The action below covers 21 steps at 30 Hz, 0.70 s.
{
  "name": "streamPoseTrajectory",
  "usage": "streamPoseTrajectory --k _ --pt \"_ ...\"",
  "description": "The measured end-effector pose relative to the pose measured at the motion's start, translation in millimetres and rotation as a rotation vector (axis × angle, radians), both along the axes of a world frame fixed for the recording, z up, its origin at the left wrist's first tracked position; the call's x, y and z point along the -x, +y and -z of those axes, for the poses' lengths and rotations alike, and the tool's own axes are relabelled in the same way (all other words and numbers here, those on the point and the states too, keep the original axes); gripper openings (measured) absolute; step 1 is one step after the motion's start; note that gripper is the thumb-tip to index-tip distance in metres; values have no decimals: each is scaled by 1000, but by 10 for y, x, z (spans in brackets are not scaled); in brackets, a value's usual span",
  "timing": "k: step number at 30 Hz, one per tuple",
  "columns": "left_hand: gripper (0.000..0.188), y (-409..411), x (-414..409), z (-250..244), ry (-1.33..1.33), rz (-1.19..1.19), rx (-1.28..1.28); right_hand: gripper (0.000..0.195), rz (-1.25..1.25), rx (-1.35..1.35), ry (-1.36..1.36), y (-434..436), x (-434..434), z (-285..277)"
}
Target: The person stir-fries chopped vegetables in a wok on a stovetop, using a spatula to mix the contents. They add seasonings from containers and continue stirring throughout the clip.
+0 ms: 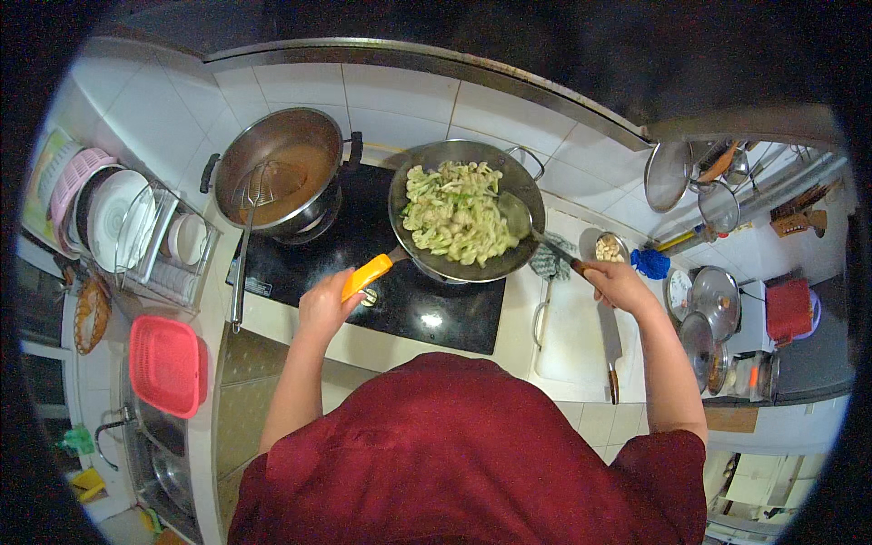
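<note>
My left hand (325, 303) grips the orange handle (368, 276) of a dark wok (436, 267) on the right side of the cooktop. Pale green cauliflower florets (456, 214) with bits of darker green fill the middle of the wok. In my right hand (618, 285) is the dark brown handle of a metal cooking ladle or spatula (516, 214). Its head rests against the right side of the florets, inside the wok. A loop handle (530, 160) stands out from the wok's far rim.
A deep pot (293, 136) holding brown liquid and a wire skimmer (256, 187) stands left on the black cooktop (436, 320). A knife (611, 340) lies along the white cutting board (569, 340). A small bowl (608, 248) is behind it. Left are a dish rack (197, 286) and red basket (163, 364).
</note>
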<state>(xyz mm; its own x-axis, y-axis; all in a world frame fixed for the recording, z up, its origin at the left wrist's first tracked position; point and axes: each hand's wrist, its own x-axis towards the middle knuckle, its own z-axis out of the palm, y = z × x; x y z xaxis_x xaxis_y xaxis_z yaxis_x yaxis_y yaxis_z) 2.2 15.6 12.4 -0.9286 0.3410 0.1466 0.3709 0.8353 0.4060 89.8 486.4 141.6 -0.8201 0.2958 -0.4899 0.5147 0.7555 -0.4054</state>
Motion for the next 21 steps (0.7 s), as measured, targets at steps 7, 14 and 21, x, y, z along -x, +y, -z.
streamPoseTrajectory --k 7,14,21 --pt "48 47 7 -52 -62 -17 -2 29 245 583 -52 420 424 594" --pt "47 26 14 -27 0 7 -35 32 67 437 72 351 868 881" --pt "46 2 -14 34 85 9 -51 35 -537 -242 284 389 578 121"
